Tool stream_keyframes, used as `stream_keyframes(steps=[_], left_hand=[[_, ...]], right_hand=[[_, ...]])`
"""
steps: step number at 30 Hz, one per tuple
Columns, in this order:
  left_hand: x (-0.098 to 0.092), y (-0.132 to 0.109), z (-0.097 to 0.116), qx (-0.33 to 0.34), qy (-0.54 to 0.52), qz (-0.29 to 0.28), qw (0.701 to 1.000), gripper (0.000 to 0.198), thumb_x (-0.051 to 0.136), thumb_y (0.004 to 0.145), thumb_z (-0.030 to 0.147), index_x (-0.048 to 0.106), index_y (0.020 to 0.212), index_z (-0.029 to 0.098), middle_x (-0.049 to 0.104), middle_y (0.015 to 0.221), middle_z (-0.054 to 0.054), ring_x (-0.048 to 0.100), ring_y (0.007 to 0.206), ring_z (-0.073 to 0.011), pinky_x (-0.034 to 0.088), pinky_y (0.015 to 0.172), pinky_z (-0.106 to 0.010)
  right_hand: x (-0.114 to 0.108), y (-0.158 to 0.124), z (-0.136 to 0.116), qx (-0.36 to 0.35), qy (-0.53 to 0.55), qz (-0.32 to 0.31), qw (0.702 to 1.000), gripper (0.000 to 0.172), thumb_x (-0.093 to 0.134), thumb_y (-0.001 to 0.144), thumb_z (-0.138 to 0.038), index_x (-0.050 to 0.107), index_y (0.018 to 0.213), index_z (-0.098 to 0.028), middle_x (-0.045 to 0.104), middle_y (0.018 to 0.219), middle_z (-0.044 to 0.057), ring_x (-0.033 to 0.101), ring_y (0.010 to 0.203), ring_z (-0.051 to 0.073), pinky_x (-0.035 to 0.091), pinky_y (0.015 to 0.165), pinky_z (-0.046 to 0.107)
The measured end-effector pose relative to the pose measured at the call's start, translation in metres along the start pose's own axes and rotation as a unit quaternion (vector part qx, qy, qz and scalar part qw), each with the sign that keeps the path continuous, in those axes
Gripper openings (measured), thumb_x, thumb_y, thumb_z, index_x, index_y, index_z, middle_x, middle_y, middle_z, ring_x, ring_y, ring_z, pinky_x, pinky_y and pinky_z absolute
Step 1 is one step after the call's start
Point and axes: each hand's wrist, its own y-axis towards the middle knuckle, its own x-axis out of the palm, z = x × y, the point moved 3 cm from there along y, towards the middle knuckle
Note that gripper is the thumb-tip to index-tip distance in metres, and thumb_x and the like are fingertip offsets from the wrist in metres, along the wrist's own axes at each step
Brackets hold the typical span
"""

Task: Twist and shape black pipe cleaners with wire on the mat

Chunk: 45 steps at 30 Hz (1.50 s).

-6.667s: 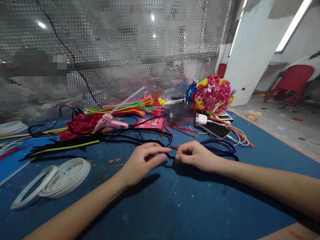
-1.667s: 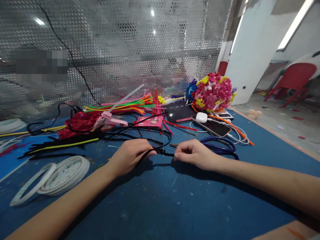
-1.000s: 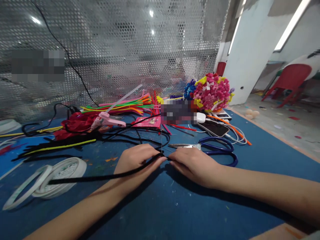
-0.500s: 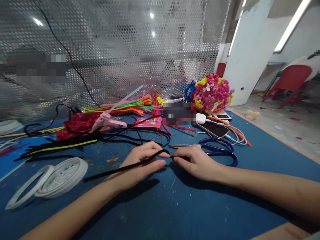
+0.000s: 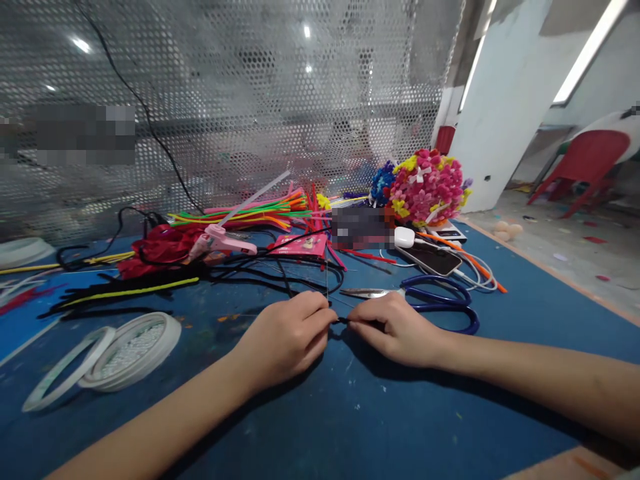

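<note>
My left hand [image 5: 287,337] and my right hand [image 5: 393,327] meet fingertip to fingertip over the blue table [image 5: 350,427]. Both are closed in a pinch on a black pipe cleaner [image 5: 341,320], of which only a short dark bit shows between the fingers. The rest of it is hidden under my left hand. Blue-handled scissors [image 5: 430,300] lie just behind my right hand.
Black pipe cleaners [image 5: 150,283], a coloured bundle [image 5: 250,213], a pink glue gun [image 5: 220,241] and red material [image 5: 155,250] lie behind. A round white box with beads [image 5: 127,343] sits left. A phone [image 5: 433,260], a pompom flower ball [image 5: 427,187] and a perforated metal screen [image 5: 250,100] are beyond.
The long black pipe cleaner that trailed left over my left forearm is no longer visible there; my left hand has curled over it and closed up against my right hand.
</note>
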Motion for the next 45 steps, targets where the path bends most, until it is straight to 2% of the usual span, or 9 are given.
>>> stream_keyframes(steps=[4,11,16,20,22,28,33,38,45], left_hand=[[0.000,-0.001,-0.006,0.012,-0.020,-0.003,1.000,0.025,0.039,0.082,0.007,0.061,0.087,0.017,0.058,0.083,-0.005,0.056,0.073,-0.0150,0.043,0.061,-0.022],[0.000,0.000,-0.013,-0.032,-0.173,-0.028,0.984,0.021,0.044,0.090,0.024,0.064,0.091,0.019,0.057,0.083,-0.002,0.056,0.075,-0.0118,0.042,0.068,-0.020],[-0.001,0.005,-0.015,-0.161,-0.226,0.008,0.961,0.034,0.048,0.088,0.029,0.059,0.059,0.015,0.053,0.061,0.002,0.051,0.058,-0.0097,0.038,0.058,-0.020],[0.004,0.001,-0.018,-0.279,-0.252,0.050,0.925,0.031,0.061,0.077,0.040,0.057,0.058,0.016,0.054,0.053,0.004,0.047,0.049,-0.0091,0.035,0.048,-0.020],[0.005,-0.001,-0.018,-0.301,-0.272,0.070,0.911,0.030,0.064,0.074,0.043,0.057,0.063,0.016,0.057,0.054,0.004,0.048,0.048,-0.0091,0.036,0.046,-0.019],[0.001,-0.001,-0.016,-0.201,-0.293,0.076,0.932,0.011,0.062,0.079,0.028,0.070,0.080,0.020,0.069,0.073,0.000,0.061,0.063,-0.0117,0.044,0.060,-0.020],[0.005,0.000,-0.019,-0.130,-0.336,0.069,0.930,0.017,0.061,0.079,0.020,0.071,0.092,0.021,0.071,0.081,-0.003,0.064,0.069,-0.0130,0.048,0.062,-0.021],[0.006,0.000,-0.021,-0.186,-0.346,0.086,0.916,0.015,0.061,0.076,0.016,0.072,0.084,0.021,0.071,0.076,-0.003,0.063,0.065,-0.0131,0.047,0.058,-0.021],[0.005,0.002,-0.021,-0.211,-0.352,0.040,0.911,0.019,0.065,0.074,0.021,0.072,0.092,0.022,0.069,0.081,-0.001,0.057,0.060,-0.0104,0.041,0.053,-0.019]], right_hand=[[0.001,0.001,-0.002,-0.020,-0.011,-0.011,1.000,0.020,0.044,0.085,-0.013,0.061,0.074,-0.014,0.058,0.062,0.002,0.047,0.057,0.011,0.033,0.056,0.020],[0.000,-0.001,0.000,-0.019,-0.002,-0.011,1.000,0.021,0.043,0.086,-0.015,0.063,0.077,-0.015,0.061,0.066,0.003,0.050,0.060,0.012,0.035,0.058,0.021],[0.000,0.000,0.001,-0.020,-0.007,-0.010,1.000,0.022,0.044,0.086,-0.015,0.061,0.072,-0.015,0.058,0.063,0.002,0.048,0.058,0.011,0.034,0.057,0.021],[0.001,0.001,0.003,-0.007,-0.006,-0.011,1.000,0.022,0.044,0.086,-0.015,0.062,0.072,-0.015,0.059,0.063,0.002,0.048,0.058,0.011,0.034,0.057,0.021],[0.002,0.001,0.004,-0.002,-0.003,-0.010,1.000,0.021,0.044,0.086,-0.016,0.063,0.075,-0.015,0.061,0.066,0.003,0.050,0.060,0.012,0.035,0.058,0.021],[0.002,0.001,0.004,0.003,-0.001,-0.010,1.000,0.020,0.045,0.086,-0.016,0.064,0.080,-0.014,0.062,0.066,0.003,0.052,0.060,0.012,0.036,0.058,0.021],[0.002,0.002,0.003,0.004,-0.002,-0.018,1.000,0.021,0.044,0.086,-0.016,0.063,0.079,-0.015,0.061,0.066,0.003,0.052,0.060,0.012,0.036,0.058,0.021],[0.002,0.002,0.004,0.006,0.004,-0.015,1.000,0.021,0.044,0.086,-0.015,0.062,0.075,-0.015,0.058,0.062,0.001,0.048,0.057,0.011,0.034,0.056,0.020],[0.002,0.002,0.005,0.003,0.000,-0.017,1.000,0.020,0.045,0.085,-0.014,0.061,0.073,-0.015,0.057,0.062,0.000,0.047,0.057,0.010,0.034,0.057,0.020]])
